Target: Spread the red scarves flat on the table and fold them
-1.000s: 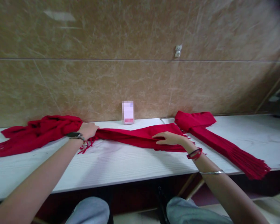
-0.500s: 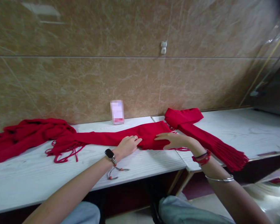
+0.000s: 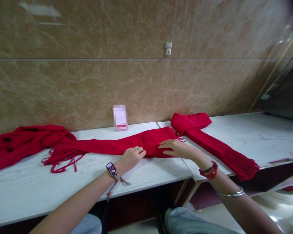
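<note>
A red fringed scarf [image 3: 127,143] lies lengthwise on the white table in front of me, its right part folded over into a wider flat piece. My left hand [image 3: 132,158] is closed at the scarf's front edge, fingers curled onto the cloth near where the folded part begins. Farther right, my right hand [image 3: 174,148] rests on the folded part with its fingers stretched out and apart. Loose tassels hang out at the scarf's left end, and a few show beyond my right hand.
To the right lies another red scarf [image 3: 217,148], folded, its fringe over the table's front edge. Bunched red cloth [image 3: 31,139] is at the left. A phone-shaped, blurred-out object [image 3: 120,117] leans on the tiled wall. The white table [image 3: 88,187] has a seam near my right hand.
The view has shifted slightly. My right hand's fingers have edged a little left over the folded cloth. My left hand stays at the scarf's front edge, and the watch screen is now lit.
</note>
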A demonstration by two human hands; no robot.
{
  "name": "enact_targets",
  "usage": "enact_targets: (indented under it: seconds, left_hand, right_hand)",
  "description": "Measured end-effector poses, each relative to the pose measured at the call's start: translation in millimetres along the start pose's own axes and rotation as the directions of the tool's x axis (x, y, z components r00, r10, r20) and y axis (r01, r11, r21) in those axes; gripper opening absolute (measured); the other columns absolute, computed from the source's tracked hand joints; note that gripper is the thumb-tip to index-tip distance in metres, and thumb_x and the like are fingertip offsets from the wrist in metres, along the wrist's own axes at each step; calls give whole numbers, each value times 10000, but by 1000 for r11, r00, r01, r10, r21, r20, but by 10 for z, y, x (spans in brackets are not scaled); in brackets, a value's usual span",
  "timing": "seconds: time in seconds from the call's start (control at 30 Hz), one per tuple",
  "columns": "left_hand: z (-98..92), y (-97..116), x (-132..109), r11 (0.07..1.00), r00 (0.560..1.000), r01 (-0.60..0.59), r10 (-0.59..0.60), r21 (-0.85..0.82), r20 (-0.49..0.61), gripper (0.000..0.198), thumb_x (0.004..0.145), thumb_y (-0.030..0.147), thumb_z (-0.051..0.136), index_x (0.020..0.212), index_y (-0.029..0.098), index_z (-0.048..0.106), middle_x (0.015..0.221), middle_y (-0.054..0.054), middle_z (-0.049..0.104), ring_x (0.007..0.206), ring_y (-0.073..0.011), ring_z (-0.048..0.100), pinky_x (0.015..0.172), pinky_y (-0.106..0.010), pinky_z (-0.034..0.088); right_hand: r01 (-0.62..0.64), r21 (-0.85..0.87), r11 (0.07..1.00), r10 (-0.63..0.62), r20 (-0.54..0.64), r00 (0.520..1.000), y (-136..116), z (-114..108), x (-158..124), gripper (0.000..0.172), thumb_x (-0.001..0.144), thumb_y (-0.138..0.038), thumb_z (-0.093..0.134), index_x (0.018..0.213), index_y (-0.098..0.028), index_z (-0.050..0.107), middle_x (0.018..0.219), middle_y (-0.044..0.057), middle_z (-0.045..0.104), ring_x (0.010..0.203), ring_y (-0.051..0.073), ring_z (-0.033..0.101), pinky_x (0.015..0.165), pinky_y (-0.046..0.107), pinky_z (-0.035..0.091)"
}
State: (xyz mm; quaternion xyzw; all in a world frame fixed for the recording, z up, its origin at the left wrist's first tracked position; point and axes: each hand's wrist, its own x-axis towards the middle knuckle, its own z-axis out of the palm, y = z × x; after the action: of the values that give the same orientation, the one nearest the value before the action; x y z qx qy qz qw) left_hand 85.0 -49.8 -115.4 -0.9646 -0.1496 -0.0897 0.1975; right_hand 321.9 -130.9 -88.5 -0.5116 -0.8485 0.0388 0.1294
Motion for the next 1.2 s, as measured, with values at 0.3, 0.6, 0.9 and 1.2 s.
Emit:
enact_targets:
  seconds: [0.3, 0.6, 0.9, 1.2]
  left_hand:
    - [-6, -19, -8, 989, 996, 87, -89, -122, -14, 199, 855, 70, 377, 910, 171, 540, 836, -47, 525, 799, -158, 511, 654, -258, 447]
    - [-8, -4, -42, 992, 999, 39, -40, -119, 0, 246, 816, 35, 420, 979, 185, 527, 922, -40, 542, 864, -172, 494, 713, -275, 425]
    - [-66, -163, -202, 990, 991, 132, -131, -47, 22, 210, 809, 91, 441, 976, 173, 540, 915, -56, 539, 839, -193, 502, 678, -304, 425]
    - [-36, -191, -294, 976, 974, 217, -214, -32, 72, 195, 835, 88, 409, 958, 170, 536, 934, -57, 533, 857, -176, 512, 685, -286, 440]
  right_hand:
    - [34, -159, 987, -44, -57, 997, -93, 114, -5, 296, 831, -199, 452, 1083, -202, 607, 1122, 81, 603, 1010, 209, 564, 874, 330, 447]
    - [67, -125, 990, -65, 24, 998, -64, 56, 8, 301, 838, -174, 425, 1067, -196, 619, 1116, 65, 610, 1022, 191, 559, 893, 302, 432]
    - [-44, -100, 994, 33, -102, 994, -125, -97, 248, 297, 844, -212, 405, 1008, -135, 641, 1045, 94, 641, 967, 200, 582, 869, 298, 435]
    - [-157, -274, 949, 179, 56, 982, -88, 242, 1499, 297, 846, -187, 425, 1069, -92, 596, 1073, 145, 618, 997, 209, 565, 850, 278, 417]
